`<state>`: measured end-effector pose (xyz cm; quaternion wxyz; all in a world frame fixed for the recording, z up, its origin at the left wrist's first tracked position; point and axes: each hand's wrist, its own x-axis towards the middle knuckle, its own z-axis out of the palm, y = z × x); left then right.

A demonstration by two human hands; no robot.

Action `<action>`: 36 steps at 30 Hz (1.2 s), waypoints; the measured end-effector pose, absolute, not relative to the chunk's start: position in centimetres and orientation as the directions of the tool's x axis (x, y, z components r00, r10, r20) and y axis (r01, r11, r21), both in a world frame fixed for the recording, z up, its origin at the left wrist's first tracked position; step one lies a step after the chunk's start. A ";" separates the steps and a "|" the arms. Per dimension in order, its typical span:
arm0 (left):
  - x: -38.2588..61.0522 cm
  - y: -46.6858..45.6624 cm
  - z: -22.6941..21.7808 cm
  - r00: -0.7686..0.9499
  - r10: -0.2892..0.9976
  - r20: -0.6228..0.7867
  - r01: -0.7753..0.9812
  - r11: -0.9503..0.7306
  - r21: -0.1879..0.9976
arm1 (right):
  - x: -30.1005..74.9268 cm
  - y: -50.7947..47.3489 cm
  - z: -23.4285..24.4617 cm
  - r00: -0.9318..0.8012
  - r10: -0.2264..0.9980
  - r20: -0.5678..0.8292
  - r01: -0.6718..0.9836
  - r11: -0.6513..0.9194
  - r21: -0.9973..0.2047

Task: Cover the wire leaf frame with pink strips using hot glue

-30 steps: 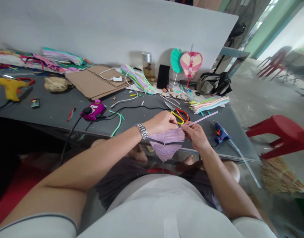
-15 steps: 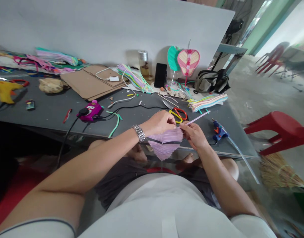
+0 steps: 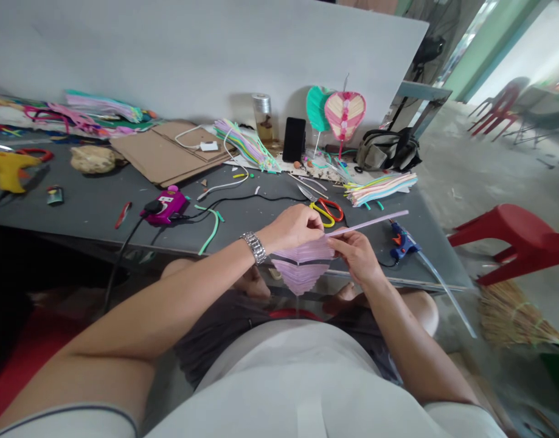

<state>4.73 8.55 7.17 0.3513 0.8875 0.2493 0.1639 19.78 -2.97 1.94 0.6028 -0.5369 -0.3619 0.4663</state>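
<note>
A lilac leaf-shaped piece (image 3: 304, 274) built from rows of pipe cleaners hangs over the table's front edge, with a dark gap across its middle. My left hand (image 3: 297, 228), wearing a metal watch, is closed in a pinch at its top edge, on the end of a loose lilac pipe cleaner (image 3: 374, 222). That pipe cleaner slants up to the right, past the fingers of my right hand (image 3: 356, 252). My right thumb and index finger pinch at the leaf's right edge, where the pipe cleaner meets it. Fingers hide the exact contact.
Scissors (image 3: 327, 210) lie just beyond my hands. A blue glue gun (image 3: 403, 240) is at right, a yellow one (image 3: 8, 170) far left. A purple power socket (image 3: 167, 205), cardboard (image 3: 156, 152), pipe-cleaner bundles (image 3: 379, 188), a phone (image 3: 294, 140) and finished fans (image 3: 346, 115) occupy the table.
The loose pipe cleaner has swung lower and reaches farther right. My right fingers have shifted slightly left and down towards the leaf's edge. My left hand stays nearly still.
</note>
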 end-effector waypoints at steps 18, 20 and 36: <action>5.2 8.9 8.3 0.857 0.515 -0.014 0.367 -0.591 0.719 | 19.6 -2.8 2.8 0.297 0.951 -0.087 -0.179 -0.034 -0.983; 5.4 9.0 8.3 0.864 0.503 -0.018 0.359 -0.592 0.721 | 19.5 -2.7 2.9 0.314 0.945 -0.095 -0.199 -0.032 -0.979; 5.0 8.7 7.1 0.872 0.466 0.148 0.230 -0.658 0.717 | 19.2 -2.7 3.5 0.313 0.934 -0.171 -0.303 -0.073 -0.950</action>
